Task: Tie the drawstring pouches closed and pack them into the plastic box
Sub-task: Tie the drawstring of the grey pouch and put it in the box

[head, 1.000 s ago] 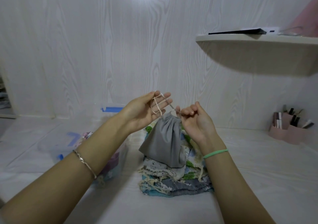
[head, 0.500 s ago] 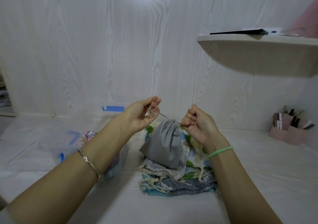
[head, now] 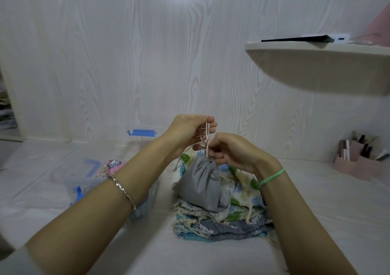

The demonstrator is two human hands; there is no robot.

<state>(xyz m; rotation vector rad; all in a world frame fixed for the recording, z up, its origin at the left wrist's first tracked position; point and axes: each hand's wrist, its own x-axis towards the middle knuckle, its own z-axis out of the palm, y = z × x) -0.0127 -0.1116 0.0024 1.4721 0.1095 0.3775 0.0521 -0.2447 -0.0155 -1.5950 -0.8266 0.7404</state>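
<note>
Left hand [head: 190,131] and right hand [head: 234,152] pinch the thin pale cord [head: 207,139]. The soft grey fabric pouch [head: 200,186] appears light and limp, so grip at the cord.

A room in a home, by the look of it: pale wood-grain wall panels [head: 147,53], a rounded wall shelf [head: 316,67], a pink organiser [head: 358,167] of cosmetics near the right edge of the white surface [head: 316,200], a stack of cloth pouches [head: 221,226] at its middle

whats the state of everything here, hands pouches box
grey pouch, mouth cinched shut, over the stack
drawstring, stretched upward, held by both hands
left hand, pinching the drawstring
right hand, gripping drawstring near pouch mouth
stack of pouches, lying flat, cords loose
plastic box, pink pouch inside
</note>
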